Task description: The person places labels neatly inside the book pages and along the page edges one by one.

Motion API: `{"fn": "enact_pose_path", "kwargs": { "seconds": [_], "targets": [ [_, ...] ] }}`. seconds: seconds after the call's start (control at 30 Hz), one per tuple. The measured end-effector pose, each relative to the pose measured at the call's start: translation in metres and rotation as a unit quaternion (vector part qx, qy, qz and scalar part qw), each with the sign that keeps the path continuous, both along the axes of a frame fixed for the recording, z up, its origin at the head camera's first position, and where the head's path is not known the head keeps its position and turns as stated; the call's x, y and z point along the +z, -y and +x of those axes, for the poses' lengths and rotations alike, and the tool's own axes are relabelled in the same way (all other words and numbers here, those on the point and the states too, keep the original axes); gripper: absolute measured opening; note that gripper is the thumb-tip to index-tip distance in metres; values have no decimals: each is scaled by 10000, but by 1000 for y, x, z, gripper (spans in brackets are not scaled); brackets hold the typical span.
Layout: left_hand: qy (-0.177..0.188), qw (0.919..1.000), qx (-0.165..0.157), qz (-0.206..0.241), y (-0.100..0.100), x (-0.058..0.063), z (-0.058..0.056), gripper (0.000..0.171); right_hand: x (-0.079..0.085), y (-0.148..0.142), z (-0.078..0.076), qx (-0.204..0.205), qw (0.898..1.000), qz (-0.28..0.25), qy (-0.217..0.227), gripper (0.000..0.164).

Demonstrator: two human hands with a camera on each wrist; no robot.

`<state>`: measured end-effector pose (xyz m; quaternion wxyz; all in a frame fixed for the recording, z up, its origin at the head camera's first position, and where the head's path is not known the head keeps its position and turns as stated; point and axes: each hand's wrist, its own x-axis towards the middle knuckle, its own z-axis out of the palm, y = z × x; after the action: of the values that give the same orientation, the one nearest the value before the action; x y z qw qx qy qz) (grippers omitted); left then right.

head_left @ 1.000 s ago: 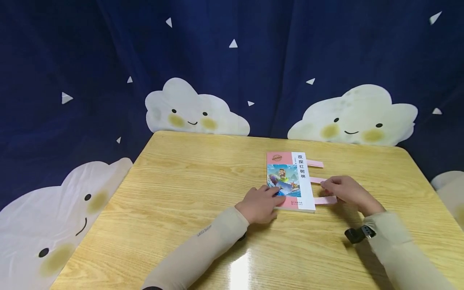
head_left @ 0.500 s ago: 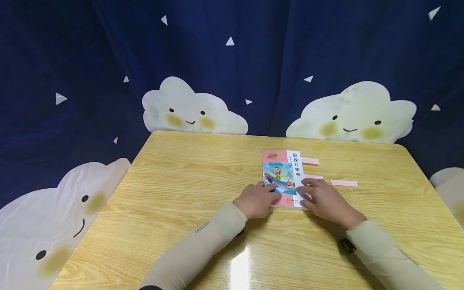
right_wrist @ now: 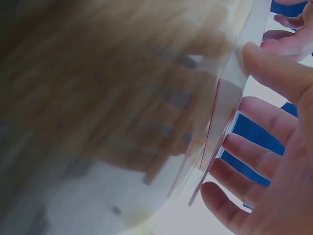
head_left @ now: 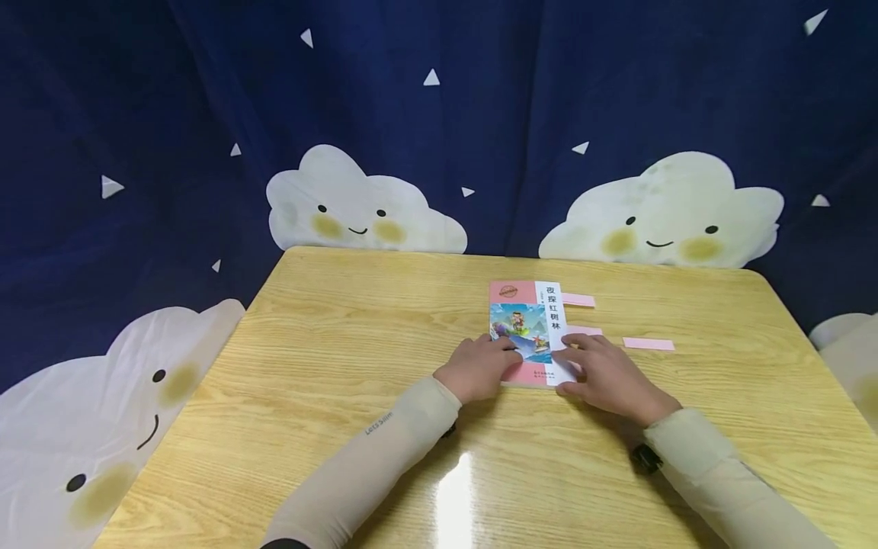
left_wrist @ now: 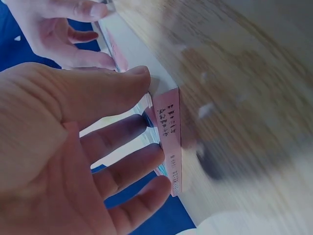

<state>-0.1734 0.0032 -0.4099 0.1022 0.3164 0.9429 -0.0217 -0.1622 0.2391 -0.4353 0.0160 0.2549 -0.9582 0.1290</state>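
Note:
A paperback book (head_left: 520, 332) with a pink and white cover and a blue picture lies flat on the table. My left hand (head_left: 479, 369) lies at its lower left; in the left wrist view, its thumb (left_wrist: 137, 78) is at the bottom edge and the fingers reach to the pink spine (left_wrist: 168, 132). Across from it, my right hand (head_left: 610, 377) touches the lower right side, thumb (right_wrist: 257, 56) near the bottom corner and fingers spread along the page edge. Pink paper strips, an upper one (head_left: 578, 300) and a middle one (head_left: 584, 330), stick out of the pages.
One loose pink strip (head_left: 648, 344) lies on the wooden table (head_left: 370, 320), right of the book and beyond my right hand. Behind the table hangs a dark blue curtain (head_left: 384, 84) printed with clouds. A bright reflection shows on the tabletop near the front.
My right hand has moved left from the protruding strips to the book's side. The loose strip has come into sight. The book has shifted slightly left and away, both hands with it.

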Motion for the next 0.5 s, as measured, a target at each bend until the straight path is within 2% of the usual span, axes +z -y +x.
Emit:
{"fn": "enact_pose_path", "kwargs": {
  "seconds": [0.27,0.5],
  "targets": [
    [-53,9998,116,124,8,-3,-5,38,1,9,-6,117,9999,25,24,50],
    [-230,9994,-28,264,11,-11,-2,38,10,7,-3,85,9996,93,257,49]
  ]
}}
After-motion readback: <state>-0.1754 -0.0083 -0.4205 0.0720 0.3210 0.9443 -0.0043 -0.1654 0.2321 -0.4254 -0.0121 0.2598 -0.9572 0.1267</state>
